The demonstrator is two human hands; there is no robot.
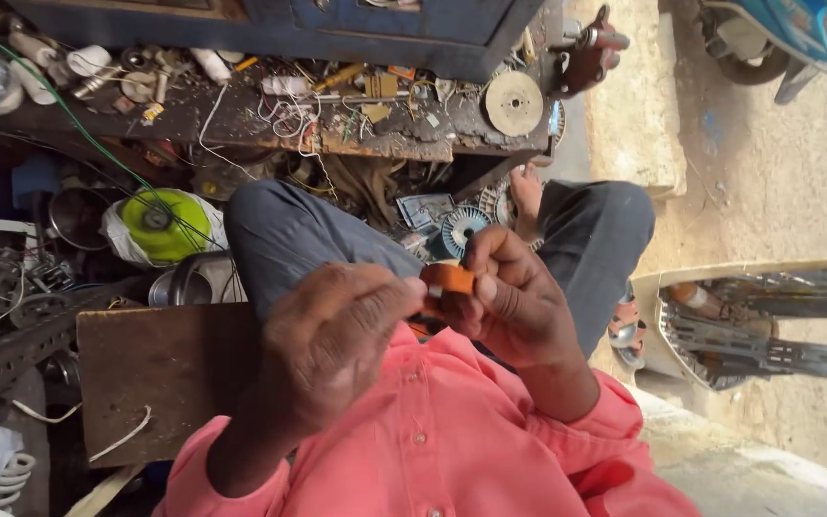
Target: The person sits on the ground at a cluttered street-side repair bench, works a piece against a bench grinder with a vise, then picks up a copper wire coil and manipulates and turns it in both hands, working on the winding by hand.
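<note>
I sit with my knees up in grey trousers point(289, 239) and a pink shirt point(452, 440). Both hands meet in front of my chest on a small orange piece point(448, 279), possibly plastic or tape. My left hand point(337, 335) pinches its left end with curled fingers. My right hand point(514, 302) grips it from the right, thumb and fingers wrapped around it. Most of the orange piece is hidden by the fingers.
A cluttered low bench point(241, 120) ahead carries wires, screws and a round metal disc point(513, 103). A green round object in a plastic bag point(163, 225), a wooden board point(160, 373) and perforated metal angle point(11, 349) lie to the left. Metal parts point(768, 349) and a scooter point(796, 33) are on the right.
</note>
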